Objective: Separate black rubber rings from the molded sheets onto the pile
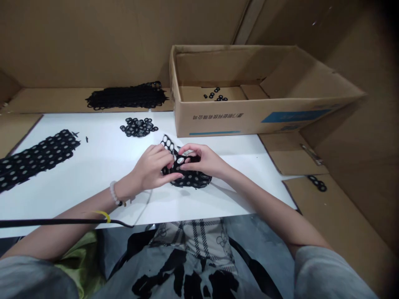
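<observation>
Both hands are on a black perforated sheet [190,180] with rows of round holes, at the middle of the white tabletop. My left hand [156,166] has its fingers curled over the sheet's left part, and one strip sticks up beyond the knuckles. From the right, my right hand [207,161] curves its thumb and fingers around the sheet's upper part; its fingertips are partly hidden. Just beyond the hands lies a pile of small black rings [139,127].
An open cardboard box [215,118] with several black rings inside stands at the back right. Stacked black perforated strips [127,96] lie at the back, more sheets [40,155] at the left. Joined rings [317,183] rest on cardboard at right. A black cable [62,222] crosses the front left.
</observation>
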{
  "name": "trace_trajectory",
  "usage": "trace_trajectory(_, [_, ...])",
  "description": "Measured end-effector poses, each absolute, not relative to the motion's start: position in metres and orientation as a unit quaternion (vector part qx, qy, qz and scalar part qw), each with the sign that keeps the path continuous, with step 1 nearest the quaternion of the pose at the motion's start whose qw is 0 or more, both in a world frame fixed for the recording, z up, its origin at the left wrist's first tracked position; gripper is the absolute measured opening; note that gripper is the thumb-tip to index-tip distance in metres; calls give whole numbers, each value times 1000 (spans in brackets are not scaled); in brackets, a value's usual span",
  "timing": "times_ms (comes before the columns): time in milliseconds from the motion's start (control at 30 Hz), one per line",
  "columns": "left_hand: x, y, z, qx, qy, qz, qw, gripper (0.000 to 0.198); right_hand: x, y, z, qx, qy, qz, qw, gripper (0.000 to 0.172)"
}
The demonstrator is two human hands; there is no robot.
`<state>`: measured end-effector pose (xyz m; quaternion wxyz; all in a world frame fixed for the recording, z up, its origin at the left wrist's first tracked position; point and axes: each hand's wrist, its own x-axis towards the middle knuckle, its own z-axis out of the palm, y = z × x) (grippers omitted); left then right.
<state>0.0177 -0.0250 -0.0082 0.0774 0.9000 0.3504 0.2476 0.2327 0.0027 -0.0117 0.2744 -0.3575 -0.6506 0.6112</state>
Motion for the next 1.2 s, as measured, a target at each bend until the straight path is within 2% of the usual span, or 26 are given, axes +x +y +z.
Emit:
trace_trajectory(167, [17, -24, -12, 906, 349, 228, 71, 32, 231, -3, -7, -322, -646, 634, 279, 46])
trace_trajectory(333, [12, -19, -3, 922, 336, 194, -4, 23, 231, -3, -7, -326, -648, 637, 262, 50])
trace_trajectory(433, [12, -19, 2, 919, 337, 200, 37, 26, 232, -2, -8, -341, -651, 625, 264, 50])
trace_trajectory(600, [0, -6, 3, 841, 388, 334, 175, 27, 235, 2, -10, -355, -644, 620, 275, 50])
trace_trajectory(667, [-16, 7, 3, 771, 448, 415, 178, 26, 237, 3, -10, -374, -649, 602, 277, 50])
trace_trajectory(733, [-36, 24, 1, 693, 517, 484, 136, 29, 238, 4, -11, -386, -655, 588, 276, 53])
trace_trajectory(800, [-56, 39, -5, 664, 592, 454, 46, 31, 238, 4, -12, -385, -657, 586, 277, 55])
trace_trajectory(900, [-77, 55, -19, 692, 654, 304, -24, 28, 238, 4, -13, -377, -665, 581, 279, 56])
trace_trajectory(967, [-82, 59, -27, 706, 671, 225, -17, 25, 238, 3, -14, -375, -671, 574, 281, 56])
trace_trajectory(1033, [-78, 57, -29, 707, 677, 204, -5, 23, 238, 3, -14, -374, -672, 573, 284, 57])
trace_trajectory(1133, [-56, 43, -21, 719, 644, 261, 21, 22, 237, 3, -13, -369, -670, 577, 285, 59])
trace_trajectory(1200, [-34, 26, -16, 754, 576, 295, 113, 26, 235, 2, -11, -358, -669, 585, 286, 60])
